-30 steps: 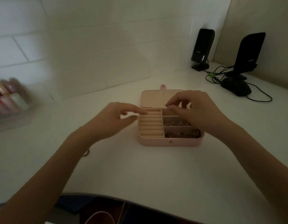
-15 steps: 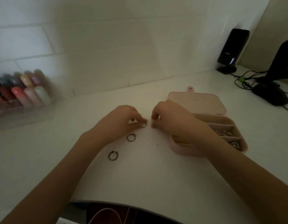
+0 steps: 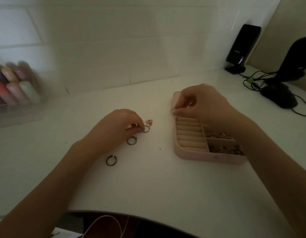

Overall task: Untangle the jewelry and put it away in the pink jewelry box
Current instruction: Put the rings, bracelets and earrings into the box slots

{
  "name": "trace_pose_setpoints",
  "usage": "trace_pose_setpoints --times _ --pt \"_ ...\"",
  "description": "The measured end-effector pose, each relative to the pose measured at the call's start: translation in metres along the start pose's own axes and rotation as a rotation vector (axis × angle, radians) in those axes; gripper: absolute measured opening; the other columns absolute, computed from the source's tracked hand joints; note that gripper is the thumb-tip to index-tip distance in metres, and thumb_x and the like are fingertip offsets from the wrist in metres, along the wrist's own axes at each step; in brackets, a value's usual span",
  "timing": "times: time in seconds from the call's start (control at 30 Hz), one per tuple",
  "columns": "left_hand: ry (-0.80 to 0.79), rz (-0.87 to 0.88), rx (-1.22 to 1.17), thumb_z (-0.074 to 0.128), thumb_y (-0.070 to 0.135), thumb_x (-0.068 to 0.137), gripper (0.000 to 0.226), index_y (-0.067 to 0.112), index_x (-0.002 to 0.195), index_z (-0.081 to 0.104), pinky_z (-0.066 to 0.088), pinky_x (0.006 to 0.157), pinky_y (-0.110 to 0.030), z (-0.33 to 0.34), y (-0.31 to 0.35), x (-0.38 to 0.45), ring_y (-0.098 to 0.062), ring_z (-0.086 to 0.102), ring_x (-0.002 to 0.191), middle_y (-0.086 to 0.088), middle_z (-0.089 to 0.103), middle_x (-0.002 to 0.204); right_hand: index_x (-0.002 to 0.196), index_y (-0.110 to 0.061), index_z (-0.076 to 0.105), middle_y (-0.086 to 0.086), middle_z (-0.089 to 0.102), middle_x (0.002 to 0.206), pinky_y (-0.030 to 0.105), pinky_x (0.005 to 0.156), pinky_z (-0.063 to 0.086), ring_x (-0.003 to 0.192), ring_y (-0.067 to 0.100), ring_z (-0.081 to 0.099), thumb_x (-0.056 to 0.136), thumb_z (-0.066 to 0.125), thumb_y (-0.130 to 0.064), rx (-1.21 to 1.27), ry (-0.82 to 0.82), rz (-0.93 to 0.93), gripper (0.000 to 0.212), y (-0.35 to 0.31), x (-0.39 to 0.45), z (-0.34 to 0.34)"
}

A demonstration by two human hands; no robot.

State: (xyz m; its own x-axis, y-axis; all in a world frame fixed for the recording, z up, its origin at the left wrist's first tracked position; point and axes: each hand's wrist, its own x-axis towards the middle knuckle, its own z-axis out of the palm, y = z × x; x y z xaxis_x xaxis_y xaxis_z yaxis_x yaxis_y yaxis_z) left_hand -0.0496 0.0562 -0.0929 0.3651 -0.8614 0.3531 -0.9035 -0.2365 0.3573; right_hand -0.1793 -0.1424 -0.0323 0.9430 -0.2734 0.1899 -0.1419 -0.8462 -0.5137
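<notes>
Task well under way, judged from the layout. The pink jewelry box [image 3: 207, 156] lies open on the white table [image 3: 148, 186], right of centre and nearer the back edge than the front; its two right-hand compartments already hold heaps of small metallic jewelry [image 3: 224, 149], while the ridged ring rolls [image 3: 190, 133] at its left appear unfilled. Left to do: three rings and a small gold-coloured piece remain loose on the table, left of the box.

The right hand [image 3: 207, 105] hovers over the back left corner of the box, thumb and forefinger pinched together on something thin and dark, probably a ring seen edge-on; what it is cannot be told for certain. The left hand [image 3: 118, 127] rests on the table near its middle, fingers curled, fingertips pinching a pale ring [image 3: 146, 128]. Just beyond that ring lies the small gold piece [image 3: 149, 122]. A dark ring [image 3: 132, 140] lies just beside the left hand on the front side, and an open dark ring [image 3: 111, 160] nearer the front edge, beside the left forearm.

Surroundings: a white brick wall [image 3: 114, 40] behind the table; blurred pastel bottles [image 3: 16, 86] in a clear holder at the left edge; two black speakers [image 3: 241, 47] with cables [image 3: 251, 81] at the back right corner. Lighting dim.
</notes>
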Motion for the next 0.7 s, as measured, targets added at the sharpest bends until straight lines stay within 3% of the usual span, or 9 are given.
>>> trace_pose_setpoints --times 0.07,0.23,0.43,0.53,0.63,0.7 --pt "-0.011 -0.005 0.003 0.071 0.022 0.081 0.006 0.018 0.085 0.074 0.051 0.068 -0.033 0.001 0.001 0.001 -0.012 0.060 0.075 0.003 0.069 0.085 0.070 -0.027 0.069 -0.015 0.065 0.069 0.012 0.063 0.040 0.069 -0.009 0.058 0.071 0.079 -0.033 -0.007 0.097 0.067 0.011 0.019 -0.011 -0.017" --pt "-0.062 -0.021 0.015 0.067 0.030 0.083 0.013 0.019 0.087 0.073 0.052 0.070 -0.036 0.002 0.009 0.003 -0.012 0.060 0.076 0.004 0.068 0.086 0.078 -0.025 0.074 -0.010 0.067 0.074 0.016 0.062 0.036 0.073 0.004 0.056 0.075 0.076 -0.019 0.002 0.149 0.223 0.008 0.064 -0.046 -0.038" --pt "-0.089 -0.145 0.126 0.070 0.042 0.077 0.020 0.027 0.089 0.073 0.046 0.077 -0.030 0.005 0.024 0.011 -0.007 0.052 0.080 0.014 0.060 0.091 0.079 -0.025 0.074 -0.011 0.067 0.076 0.004 0.060 0.036 0.072 -0.002 0.054 0.077 0.075 -0.016 -0.078 0.134 0.212 0.010 0.078 -0.051 -0.025" --pt "-0.098 -0.156 0.157 0.065 0.044 0.081 0.018 0.027 0.086 0.068 0.046 0.078 -0.031 0.010 0.027 0.010 -0.010 0.053 0.082 0.010 0.064 0.096 0.086 -0.024 0.075 -0.015 0.061 0.075 -0.008 0.059 0.031 0.070 -0.007 0.050 0.081 0.069 -0.010 -0.105 0.124 0.195 0.016 0.081 -0.051 -0.024" --pt "-0.099 -0.118 0.219 0.058 0.042 0.086 0.016 0.027 0.089 0.063 0.044 0.075 -0.030 0.012 0.033 0.011 -0.015 0.056 0.087 0.005 0.063 0.094 0.092 -0.024 0.075 -0.013 0.064 0.080 -0.007 0.061 0.032 0.072 -0.008 0.052 0.084 0.066 -0.008 -0.089 0.117 0.176 0.021 0.082 -0.056 -0.026" --pt "-0.094 -0.077 0.268 0.056 0.035 0.088 0.013 0.024 0.093 0.060 0.044 0.069 -0.031 0.013 0.037 0.011 -0.018 0.056 0.080 0.002 0.062 0.085 0.092 -0.025 0.075 -0.011 0.067 0.083 -0.005 0.061 0.034 0.074 -0.006 0.055 0.084 0.064 -0.007 -0.060 0.143 0.159 0.023 0.082 -0.059 -0.029"
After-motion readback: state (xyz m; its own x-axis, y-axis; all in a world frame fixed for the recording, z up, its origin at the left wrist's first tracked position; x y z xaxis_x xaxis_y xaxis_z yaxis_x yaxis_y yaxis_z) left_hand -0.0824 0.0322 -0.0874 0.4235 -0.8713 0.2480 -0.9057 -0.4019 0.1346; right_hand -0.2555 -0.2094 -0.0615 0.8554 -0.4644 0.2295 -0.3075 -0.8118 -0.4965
